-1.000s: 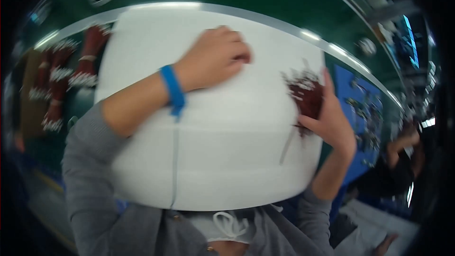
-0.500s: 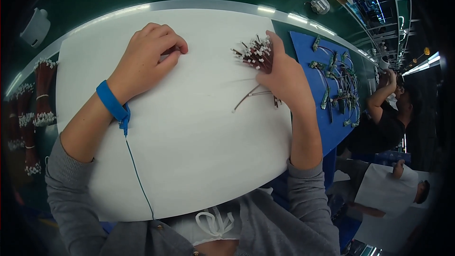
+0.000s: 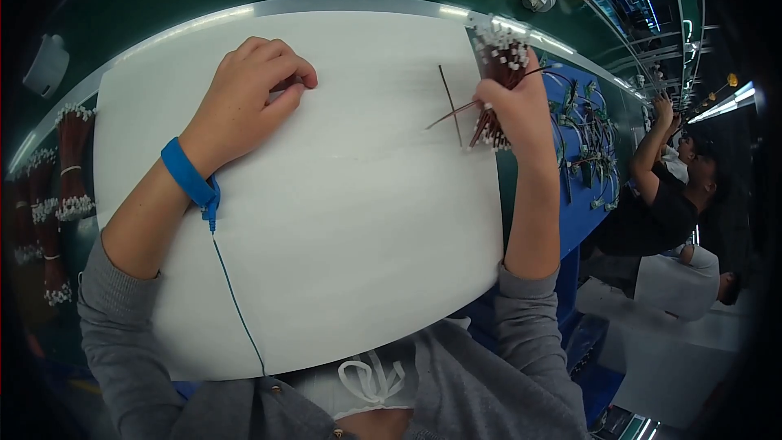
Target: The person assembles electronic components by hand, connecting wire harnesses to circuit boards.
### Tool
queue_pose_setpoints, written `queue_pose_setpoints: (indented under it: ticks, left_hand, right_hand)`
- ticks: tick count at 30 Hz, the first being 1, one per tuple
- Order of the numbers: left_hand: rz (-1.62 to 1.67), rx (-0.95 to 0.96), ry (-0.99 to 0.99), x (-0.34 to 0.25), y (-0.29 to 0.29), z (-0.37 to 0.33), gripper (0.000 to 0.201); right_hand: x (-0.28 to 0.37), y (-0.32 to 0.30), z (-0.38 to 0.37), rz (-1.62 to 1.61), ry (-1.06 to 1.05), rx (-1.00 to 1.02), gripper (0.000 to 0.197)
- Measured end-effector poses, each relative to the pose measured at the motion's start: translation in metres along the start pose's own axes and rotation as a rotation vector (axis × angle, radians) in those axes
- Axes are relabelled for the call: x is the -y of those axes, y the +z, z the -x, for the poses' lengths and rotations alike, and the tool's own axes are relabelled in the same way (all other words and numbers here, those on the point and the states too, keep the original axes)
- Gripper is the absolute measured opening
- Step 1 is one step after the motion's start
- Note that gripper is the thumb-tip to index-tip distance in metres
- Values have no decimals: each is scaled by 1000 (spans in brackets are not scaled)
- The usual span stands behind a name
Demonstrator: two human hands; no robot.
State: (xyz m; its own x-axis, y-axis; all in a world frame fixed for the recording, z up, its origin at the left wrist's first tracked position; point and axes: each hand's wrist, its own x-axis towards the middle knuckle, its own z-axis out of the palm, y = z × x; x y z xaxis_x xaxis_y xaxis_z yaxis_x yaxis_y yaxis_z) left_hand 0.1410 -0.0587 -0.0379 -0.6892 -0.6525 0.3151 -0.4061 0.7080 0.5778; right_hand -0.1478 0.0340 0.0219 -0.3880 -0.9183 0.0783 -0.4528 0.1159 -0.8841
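My right hand is closed around a bundle of dark red wires with white connectors at the right edge of a white sheet. Connectors stick out above and below the grip. One thin wire slants from near the thumb toward the sheet, crossing another loose dark wire. My left hand rests on the sheet's upper left, fingers loosely curled, a gap between thumb and forefinger, nothing visible in it. A blue wrist strap with a thin cord circles my left wrist.
Several tied bundles of similar wires lie at the left on the green bench. To the right, small green circuit boards with wires lie on a blue mat. Further right, other people sit at work.
My right hand has moved right and slightly up with the wire bundle, which now stands more upright. One loose wire now lies apart on the sheet. My left hand has hardly moved.
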Motion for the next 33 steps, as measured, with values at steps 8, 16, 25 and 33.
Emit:
queue_pose_setpoints:
  ticks: [8, 16, 25, 33]
  left_hand:
    - [17, 9, 12, 2, 3, 0, 12]
    - [16, 25, -8, 1, 1, -2, 12]
    - [0, 14, 3, 5, -2, -2, 12]
    - [-9, 8, 12, 3, -5, -1, 12]
  right_hand:
    - [10, -23, -2, -89, 66, -41, 44]
    - [8, 5, 2, 190, -304, -367, 65]
    - [5, 36, 8, 811, -282, 193, 77]
    - [-4, 28, 8, 553, -296, 107, 74]
